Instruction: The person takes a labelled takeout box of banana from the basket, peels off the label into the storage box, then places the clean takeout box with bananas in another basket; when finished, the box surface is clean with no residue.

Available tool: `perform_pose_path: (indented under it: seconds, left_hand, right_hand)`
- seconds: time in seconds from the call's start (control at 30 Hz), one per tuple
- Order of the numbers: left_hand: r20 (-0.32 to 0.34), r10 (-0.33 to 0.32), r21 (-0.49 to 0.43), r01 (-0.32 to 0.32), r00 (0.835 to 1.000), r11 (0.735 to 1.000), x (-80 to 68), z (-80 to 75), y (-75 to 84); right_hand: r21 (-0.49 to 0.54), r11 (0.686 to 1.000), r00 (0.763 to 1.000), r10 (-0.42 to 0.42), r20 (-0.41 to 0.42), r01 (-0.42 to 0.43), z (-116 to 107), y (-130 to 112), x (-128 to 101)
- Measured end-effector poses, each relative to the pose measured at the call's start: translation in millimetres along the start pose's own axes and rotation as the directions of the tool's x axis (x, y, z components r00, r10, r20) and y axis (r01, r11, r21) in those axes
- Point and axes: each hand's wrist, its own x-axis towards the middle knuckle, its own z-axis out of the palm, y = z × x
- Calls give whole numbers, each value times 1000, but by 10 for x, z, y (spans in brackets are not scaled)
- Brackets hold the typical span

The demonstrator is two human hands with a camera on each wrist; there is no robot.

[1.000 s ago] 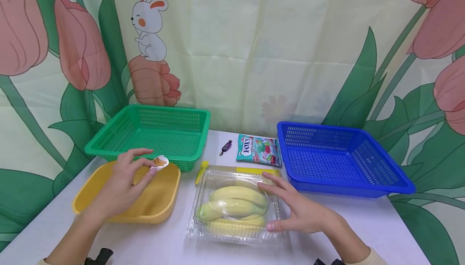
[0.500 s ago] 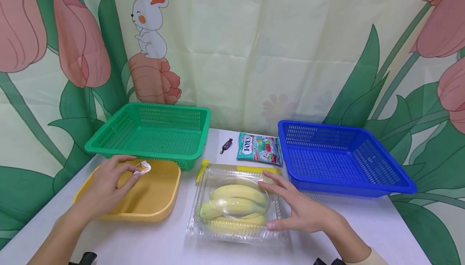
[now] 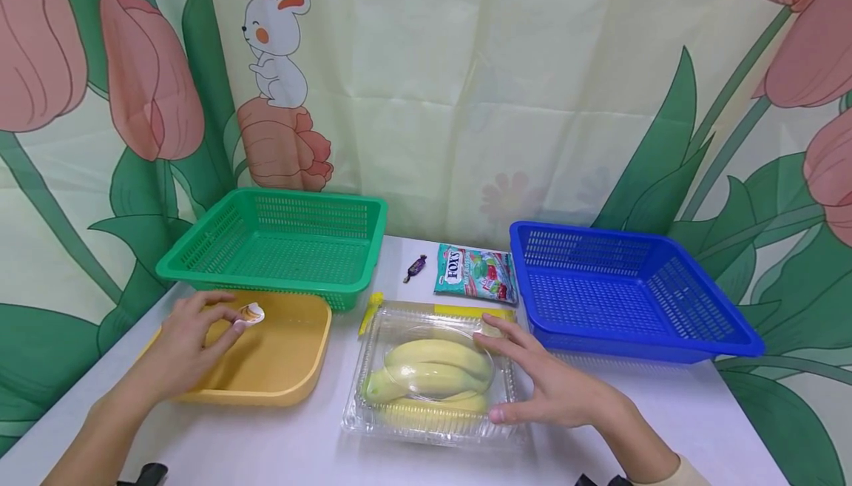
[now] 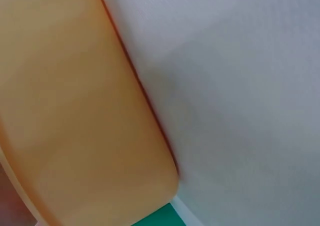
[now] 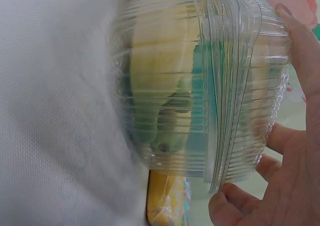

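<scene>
White scrap [image 3: 253, 313] moved left, head view only

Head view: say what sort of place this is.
Probably an indoor tabletop set up like a small staged corner: a white table stands before a curtain printed with tulips and a rabbit, with a blue basket on it.

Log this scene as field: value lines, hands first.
left hand: pinching a small white-and-orange piece above the yellow tub
right hand: fingers touching the clear box
clear box: lid on, bananas inside
behind clear box: yellow packaging, partly hidden
back row, left to right: green basket, dark wrapped candy, Fox's bag, blue basket
</scene>
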Motion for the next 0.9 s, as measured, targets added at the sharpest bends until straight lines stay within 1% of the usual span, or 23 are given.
perform_pose_path:
  seconds: [0.13,0.23,0.43,0.53,0.63,0.77,0.9]
  left_hand:
    - [-4,19,9,-19,1000,1000,-6,9,-40]
    - [4,22,21,-22,1000,1000,-9,16,-70]
    - [86,-27,29,25,996,999,-15,17,-124]
    - [118,-35,36,31,992,999,-11,16,-147]
    - [145,-36,70,26,989,997,1,22,-164]
    - [195,-68,117,45,979,992,18,41,-186]
    - [254,-116,131,85,960,988,27,72,-216]
  right_hand:
    - [1,1000,1000,1,0,-1,-1,0,-4]
    - [2,1000,1000,1,-1,-1,-2,3,-6]
    - [8,1000,1000,0,-1,0,-2,7,-10]
    - [7,1000,1000,-3,-2,3,-3,6,-6]
    - [6,1000,1000,-1,-1,1,-3,5,-3]
    - [9,1000,1000,5,3,-5,1,6,-2]
    - [11,1000,1000,1,3,-1,6,7,-9]
